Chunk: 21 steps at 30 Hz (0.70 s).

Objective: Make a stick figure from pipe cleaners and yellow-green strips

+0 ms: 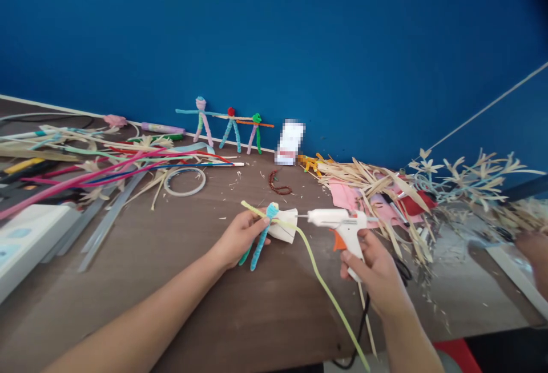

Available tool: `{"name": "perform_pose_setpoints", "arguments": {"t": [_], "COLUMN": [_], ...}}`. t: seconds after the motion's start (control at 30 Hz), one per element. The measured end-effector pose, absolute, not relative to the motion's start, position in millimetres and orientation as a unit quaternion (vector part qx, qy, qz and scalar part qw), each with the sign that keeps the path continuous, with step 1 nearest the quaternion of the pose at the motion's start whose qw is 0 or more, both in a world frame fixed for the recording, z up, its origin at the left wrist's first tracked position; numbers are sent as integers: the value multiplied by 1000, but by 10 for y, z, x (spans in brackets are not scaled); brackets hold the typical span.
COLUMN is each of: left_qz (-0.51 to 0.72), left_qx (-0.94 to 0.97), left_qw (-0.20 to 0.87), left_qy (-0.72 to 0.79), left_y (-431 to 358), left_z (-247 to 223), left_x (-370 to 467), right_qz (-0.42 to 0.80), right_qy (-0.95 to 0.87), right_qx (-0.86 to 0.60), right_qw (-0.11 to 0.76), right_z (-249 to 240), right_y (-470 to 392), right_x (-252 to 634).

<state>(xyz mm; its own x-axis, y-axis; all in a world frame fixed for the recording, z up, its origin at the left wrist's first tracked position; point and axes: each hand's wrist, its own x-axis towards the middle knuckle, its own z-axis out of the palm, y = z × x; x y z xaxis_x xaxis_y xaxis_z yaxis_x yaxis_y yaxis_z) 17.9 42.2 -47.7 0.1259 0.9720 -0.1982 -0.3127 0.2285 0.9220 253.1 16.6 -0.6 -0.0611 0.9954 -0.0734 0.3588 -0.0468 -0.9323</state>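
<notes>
A small pipe-cleaner figure [259,247] with blue and teal legs and a light blue head is pinched in my left hand [243,236]. A long yellow-green pipe cleaner [319,273] runs across it and trails down to the table's front edge. Just behind the figure lies a white piece of paper [286,225]. My right hand [370,259] grips a white glue gun [338,217] with an orange trigger by its handle. Its nozzle points left, close to the paper and apart from the figure.
Three finished-looking figures [231,127] lean on the blue wall. Pipe cleaners [115,170], clear glue sticks [96,236], a tape ring [185,192] and a power strip [32,241] lie left. Right are dried strips [368,179], pink cloth [345,195] and another person's hand [533,250].
</notes>
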Motion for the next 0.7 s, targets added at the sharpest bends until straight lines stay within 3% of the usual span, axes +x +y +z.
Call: {"name": "perform_pose_setpoints", "arguments": {"t": [0.23,0.7], "left_qz": [499,493], "left_qx": [363,380], "left_qw": [635,645], "left_qy": [464,443], "left_y": [393,398], "left_z": [-446,-456], "left_x": [211,200], "right_qz": [316,304], "right_qy": [-658,-668], "right_qx": [-599,-602], "right_qw": [328,315], "right_z": [-40,-66], "right_y": [9,57], "right_x": [2207,2194]}}
